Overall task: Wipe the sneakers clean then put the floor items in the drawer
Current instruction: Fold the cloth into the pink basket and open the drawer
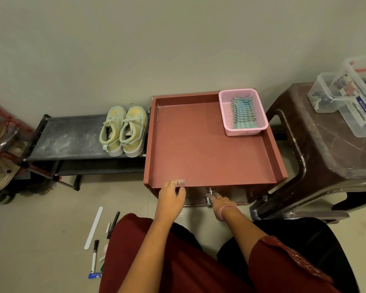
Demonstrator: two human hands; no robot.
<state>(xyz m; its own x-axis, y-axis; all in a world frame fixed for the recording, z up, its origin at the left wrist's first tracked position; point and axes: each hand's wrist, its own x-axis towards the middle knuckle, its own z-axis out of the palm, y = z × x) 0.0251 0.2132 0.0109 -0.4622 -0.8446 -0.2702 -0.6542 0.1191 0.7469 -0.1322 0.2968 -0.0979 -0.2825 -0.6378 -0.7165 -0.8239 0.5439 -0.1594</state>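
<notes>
A pair of pale green and yellow sneakers (pixel 123 131) stands on the black shoe rack (pixel 72 140). To its right is a reddish-brown cabinet (pixel 209 144) with a tray-like top. A pink basket (pixel 243 112) on it holds a striped cloth (pixel 243 112). My left hand (pixel 171 196) grips the cabinet's front edge. My right hand (pixel 219 200) holds the metal drawer handle (pixel 209 196) just below. On the floor at the lower left lie a white strip (pixel 93 228), a black pen (pixel 113 225), a marker (pixel 95 255) and some small items.
A brown plastic stool (pixel 325 155) stands to the right of the cabinet, carrying clear plastic boxes (pixel 347 98). Sandals and a red-framed rack (pixel 2 157) sit at the far left. My knees in dark red cloth fill the bottom of the view.
</notes>
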